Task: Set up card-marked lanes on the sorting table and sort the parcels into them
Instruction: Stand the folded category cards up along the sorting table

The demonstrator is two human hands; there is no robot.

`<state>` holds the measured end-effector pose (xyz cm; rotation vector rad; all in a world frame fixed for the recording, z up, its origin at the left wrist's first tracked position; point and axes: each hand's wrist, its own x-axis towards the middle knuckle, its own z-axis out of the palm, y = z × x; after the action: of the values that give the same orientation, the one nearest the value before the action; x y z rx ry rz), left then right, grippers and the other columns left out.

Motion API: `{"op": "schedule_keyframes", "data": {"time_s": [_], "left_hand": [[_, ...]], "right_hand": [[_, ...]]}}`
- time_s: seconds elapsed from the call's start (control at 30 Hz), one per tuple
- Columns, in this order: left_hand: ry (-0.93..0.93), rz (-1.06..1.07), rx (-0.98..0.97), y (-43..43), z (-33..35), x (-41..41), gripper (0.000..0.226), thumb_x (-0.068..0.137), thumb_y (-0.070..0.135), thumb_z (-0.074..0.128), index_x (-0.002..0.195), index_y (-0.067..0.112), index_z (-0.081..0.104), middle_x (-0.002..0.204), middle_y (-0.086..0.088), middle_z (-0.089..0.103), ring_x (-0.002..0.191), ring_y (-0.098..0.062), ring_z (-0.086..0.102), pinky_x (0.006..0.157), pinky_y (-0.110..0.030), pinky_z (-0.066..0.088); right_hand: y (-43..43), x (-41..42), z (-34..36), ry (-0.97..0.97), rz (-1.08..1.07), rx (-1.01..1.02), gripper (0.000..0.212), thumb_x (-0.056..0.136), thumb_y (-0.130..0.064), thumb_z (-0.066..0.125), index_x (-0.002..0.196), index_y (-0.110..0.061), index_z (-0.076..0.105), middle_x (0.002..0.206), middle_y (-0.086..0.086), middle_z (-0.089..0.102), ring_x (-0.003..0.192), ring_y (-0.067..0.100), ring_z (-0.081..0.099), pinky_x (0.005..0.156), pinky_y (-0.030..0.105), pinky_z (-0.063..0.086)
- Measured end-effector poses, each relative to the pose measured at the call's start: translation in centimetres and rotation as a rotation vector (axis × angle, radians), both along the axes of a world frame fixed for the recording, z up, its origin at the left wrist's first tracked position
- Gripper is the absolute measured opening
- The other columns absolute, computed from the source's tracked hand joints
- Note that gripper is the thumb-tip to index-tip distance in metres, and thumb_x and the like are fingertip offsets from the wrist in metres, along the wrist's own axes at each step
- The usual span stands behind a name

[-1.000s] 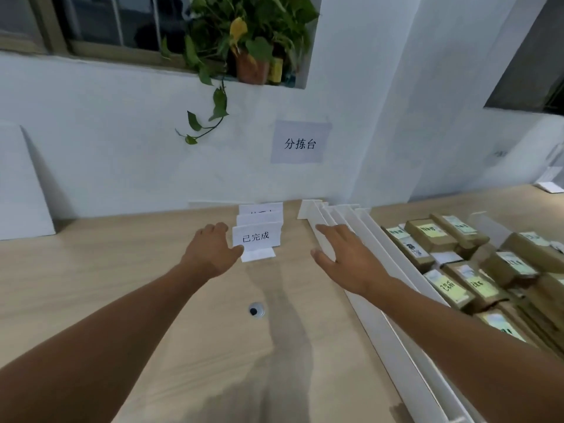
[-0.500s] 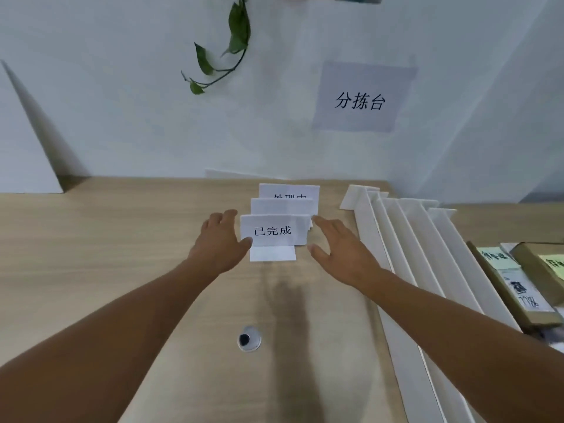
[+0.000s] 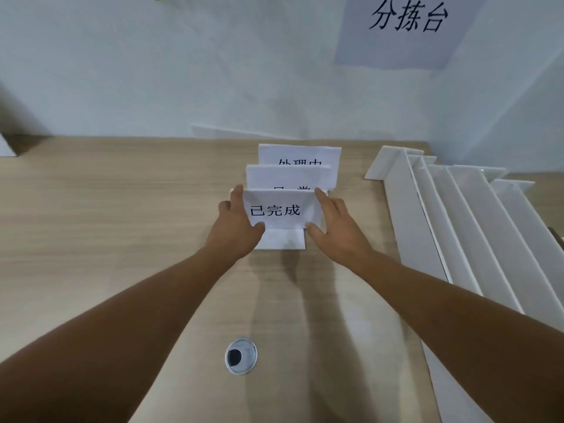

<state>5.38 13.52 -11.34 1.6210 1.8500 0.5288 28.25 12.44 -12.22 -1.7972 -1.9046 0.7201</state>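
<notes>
Three white folded cards stand one behind another near the back of the wooden table (image 3: 106, 227). The front card (image 3: 282, 209) carries black printed characters. My left hand (image 3: 236, 227) holds its left edge, thumb at the lower front corner and fingers behind. My right hand (image 3: 334, 228) holds its right edge the same way. The middle card (image 3: 287, 176) and the rear card (image 3: 300, 154) stand untouched behind it. No parcels are in view.
Several long white divider strips (image 3: 457, 227) lie side by side at the right. A round metal cable grommet (image 3: 241, 356) sits in the table near me. A paper sign (image 3: 403, 29) hangs on the white wall behind.
Both hands closed in from either side and now hold the front card's edges. My head has come nearer and tilted down, so the parcels at the right left the view.
</notes>
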Motion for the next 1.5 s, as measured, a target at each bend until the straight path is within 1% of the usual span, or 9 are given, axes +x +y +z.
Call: {"op": "schedule_keyframes", "data": {"time_s": [0.17, 0.27, 0.37, 0.5, 0.67, 0.97, 1.03, 1.37, 1.5], "left_hand": [[-0.001, 0.047, -0.002, -2.5, 2.7, 0.3, 0.088, 0.094, 0.027, 0.066, 0.161, 0.024, 0.010, 0.146, -0.017, 0.033, 0.107, -0.037, 0.058, 0.081, -0.036, 0.044], [0.012, 0.031, 0.041, -5.7, 6.0, -0.4, 0.082, 0.096, 0.024, 0.063, 0.161, 0.026, 0.013, 0.140, -0.015, 0.034, 0.087, -0.029, 0.053, 0.075, -0.034, 0.043], [0.022, 0.039, 0.122, -9.1, 10.2, -2.0, 0.076, 0.098, 0.023, 0.061, 0.160, 0.030, 0.018, 0.130, -0.010, 0.036, 0.077, -0.021, 0.049, 0.072, -0.033, 0.042], [0.062, 0.069, 0.237, -14.4, 15.7, -5.0, 0.072, 0.097, 0.020, 0.062, 0.157, 0.032, 0.024, 0.118, -0.003, 0.031, 0.080, -0.027, 0.051, 0.072, -0.033, 0.042], [0.120, 0.111, 0.318, -20.9, 20.6, -10.0, 0.072, 0.095, 0.018, 0.062, 0.154, 0.036, 0.027, 0.117, 0.000, 0.033, 0.082, -0.026, 0.051, 0.071, -0.036, 0.045], [0.141, 0.199, 0.420, -34.2, 26.8, -23.8, 0.073, 0.093, 0.021, 0.067, 0.154, 0.037, 0.031, 0.114, 0.002, 0.039, 0.090, -0.021, 0.052, 0.077, -0.033, 0.044], [0.143, 0.211, 0.436, -37.1, 28.0, -27.3, 0.072, 0.093, 0.021, 0.069, 0.153, 0.037, 0.032, 0.114, 0.002, 0.039, 0.092, -0.022, 0.052, 0.078, -0.033, 0.043], [0.150, 0.254, 0.479, -53.0, 31.3, -46.5, 0.070, 0.093, 0.022, 0.068, 0.152, 0.038, 0.033, 0.117, -0.002, 0.044, 0.095, -0.024, 0.053, 0.078, -0.035, 0.047], [0.154, 0.272, 0.490, -54.9, 30.9, -49.1, 0.070, 0.093, 0.021, 0.069, 0.152, 0.034, 0.034, 0.116, -0.004, 0.045, 0.093, -0.022, 0.051, 0.076, -0.032, 0.044]], "right_hand": [[-2.3, 0.1, 2.8, 0.029, 0.000, 0.029, 0.084, 0.096, -0.037, 0.063, 0.163, -0.029, 0.012, 0.158, 0.004, 0.026, 0.135, 0.019, 0.047, 0.106, 0.037, 0.046], [-4.9, 0.2, 6.1, 0.008, 0.011, 0.066, 0.084, 0.095, -0.035, 0.066, 0.163, -0.024, 0.018, 0.147, 0.000, 0.030, 0.114, 0.020, 0.057, 0.098, 0.039, 0.051], [-7.5, -0.1, 10.2, 0.022, 0.041, 0.132, 0.080, 0.094, -0.031, 0.070, 0.160, -0.020, 0.027, 0.134, 0.000, 0.033, 0.099, 0.020, 0.059, 0.090, 0.043, 0.055], [-11.6, -2.5, 15.7, 0.008, 0.091, 0.205, 0.080, 0.091, -0.030, 0.073, 0.158, -0.020, 0.030, 0.131, 0.002, 0.034, 0.094, 0.016, 0.054, 0.093, 0.041, 0.053], [-16.8, -6.8, 20.4, 0.016, 0.167, 0.246, 0.077, 0.091, -0.027, 0.074, 0.156, -0.022, 0.033, 0.128, 0.002, 0.033, 0.092, 0.017, 0.053, 0.094, 0.036, 0.051], [-27.2, -19.6, 27.0, -0.015, 0.327, 0.333, 0.073, 0.093, -0.021, 0.071, 0.156, -0.027, 0.034, 0.119, -0.002, 0.031, 0.078, 0.017, 0.061, 0.083, 0.028, 0.050], [-29.4, -23.0, 28.4, -0.012, 0.342, 0.354, 0.072, 0.093, -0.021, 0.071, 0.155, -0.028, 0.035, 0.119, -0.001, 0.033, 0.077, 0.013, 0.060, 0.085, 0.029, 0.051], [-43.7, -42.7, 31.8, -0.082, 0.429, 0.391, 0.074, 0.094, -0.026, 0.066, 0.158, -0.030, 0.029, 0.125, 0.001, 0.034, 0.091, 0.020, 0.057, 0.088, 0.036, 0.052], [-45.2, -45.6, 32.0, -0.083, 0.447, 0.384, 0.076, 0.093, -0.029, 0.068, 0.158, -0.032, 0.028, 0.125, -0.003, 0.031, 0.086, 0.018, 0.056, 0.086, 0.035, 0.052]]}}
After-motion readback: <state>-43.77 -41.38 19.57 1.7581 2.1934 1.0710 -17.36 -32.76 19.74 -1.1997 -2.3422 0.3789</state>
